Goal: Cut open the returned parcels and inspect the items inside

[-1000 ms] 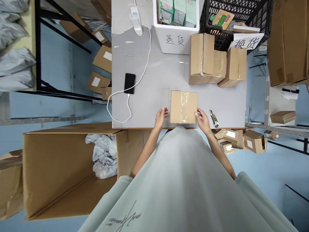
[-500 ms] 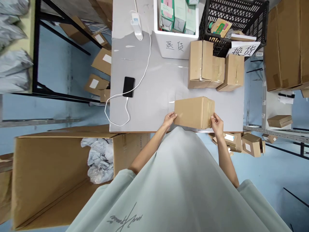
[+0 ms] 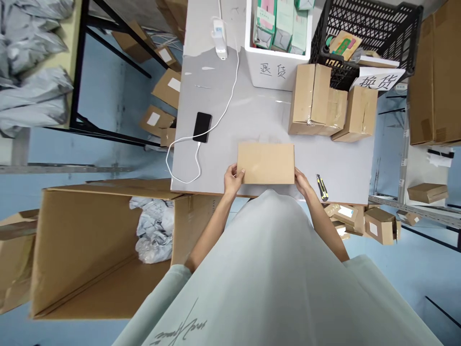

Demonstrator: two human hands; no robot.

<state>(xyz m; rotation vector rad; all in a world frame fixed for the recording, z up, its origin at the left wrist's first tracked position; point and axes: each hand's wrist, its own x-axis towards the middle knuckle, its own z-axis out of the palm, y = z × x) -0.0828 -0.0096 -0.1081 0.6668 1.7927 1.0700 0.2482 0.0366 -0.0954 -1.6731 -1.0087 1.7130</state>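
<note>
Grey table spans the middle of the view, its near edge just in front of the wearer's pale shirt. Below and left of it, a large open carton contains crumpled grey plastic. At the table's far right sits a black mesh crate with assorted small goods inside and a hand-lettered paper sign at its front. Left of the crate, a white bin holds green-and-white packs; its front is hand-lettered too. Three taped boxes stand in a cluster before the crate. Nearer the wearer, at the middle of the table's near edge, is a plain cardboard box, long side crosswise, between the two hands — whether it rests on the surface or is slightly raised cannot be told. Left hand: gripping the box's left end, thumb on the upper face. Right hand: fingers bent against the right end, holding that side; thumb not clearly seen. Far left, a white power strip. Nearer, a black phone — white cable across it. Right of the right hand, a yellow-and-black cutter knife lies apart.
</note>
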